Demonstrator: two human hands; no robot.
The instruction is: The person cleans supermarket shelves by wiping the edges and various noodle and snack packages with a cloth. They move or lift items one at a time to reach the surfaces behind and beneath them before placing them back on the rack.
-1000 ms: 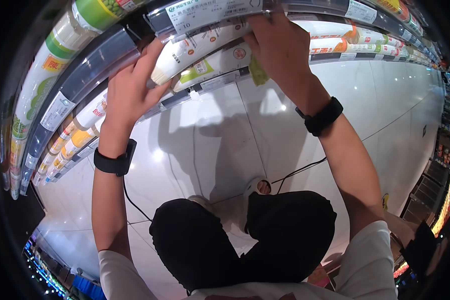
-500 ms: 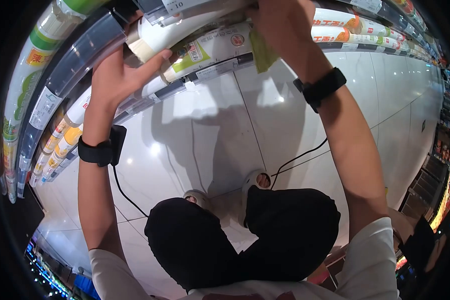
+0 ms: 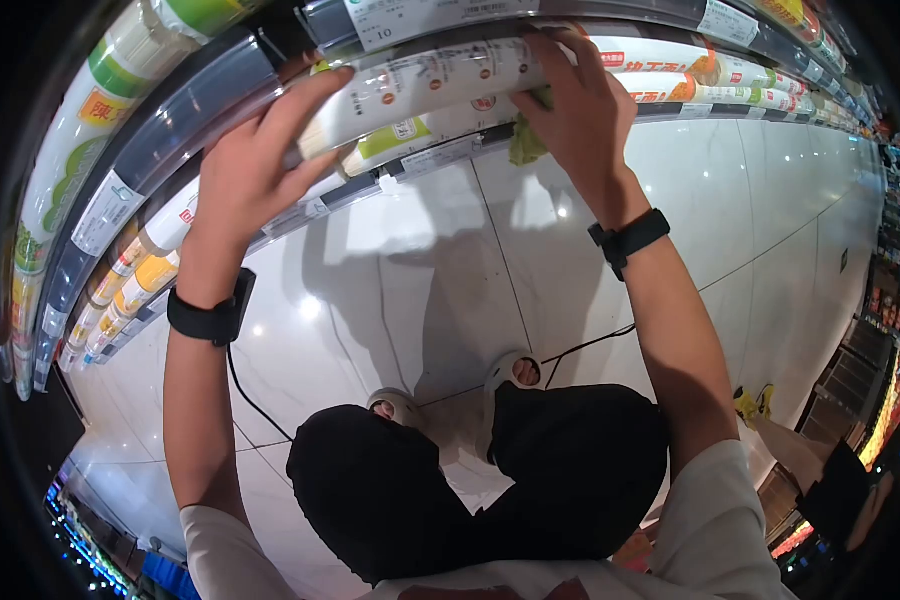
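A long white pack of noodles [image 3: 420, 85] with small dark print lies across the shelf front at the top. My left hand [image 3: 260, 160] is closed on its left end, thumb below and fingers over it. At its right end my right hand [image 3: 580, 105] grips the pack and also has a green cloth [image 3: 528, 142] under the palm, hanging down. Just below is another pack with a green label [image 3: 395, 137], lying on the lower shelf behind a price strip.
Shelf edges with price labels [image 3: 107, 212] curve down the left. More noodle packs [image 3: 660, 55] lie to the right. Black cables cross the tiled floor [image 3: 440, 300]. Another person's leg and yellow shoe [image 3: 755, 402] are at the lower right.
The white pack has come forward and down to the shelf front. My right hand has moved down, its fingers now over the pack. The other person's leg and shoe have come into view.
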